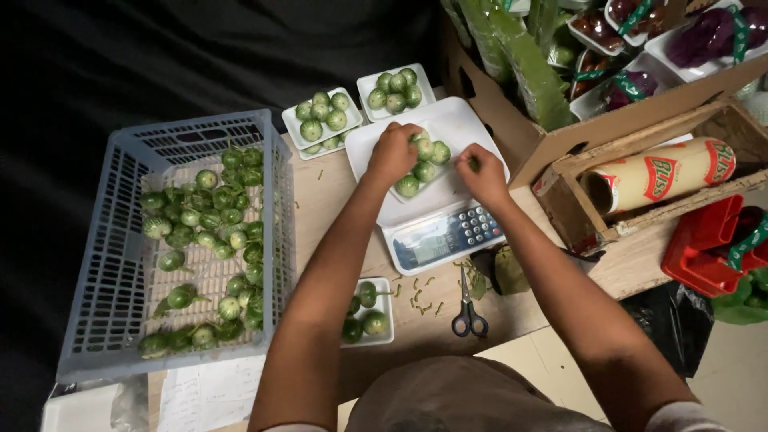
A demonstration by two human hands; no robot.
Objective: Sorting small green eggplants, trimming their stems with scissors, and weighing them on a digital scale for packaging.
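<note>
- The left hand (392,154) sits on top of the small white tray (400,194) on the white scale (472,128). Its fingers are curled down over the little green eggplants (426,160) in that tray. I cannot tell if it is gripping one.
- The right hand (482,172) is at 3 o'clock from the tray, just beside it. Its fingers are pinched together on something small and green.
- The scale is in the middle of the wooden table (640,264), with its buttons (478,226) at 6 o'clock.
- Two more full trays (322,120) of eggplants sit at 11 o'clock from the scale, touching its edge.
- A big grey basket (120,240) at 9 o'clock holds lots of loose eggplants.
- Another tray (382,334) with a few eggplants is at 7 o'clock, partly under the left arm.
- Black scissors (468,308) lie at 6 o'clock from the scale.
- A roll of wrap (664,174) rests in a wooden box (572,212) at 3 o'clock.
</note>
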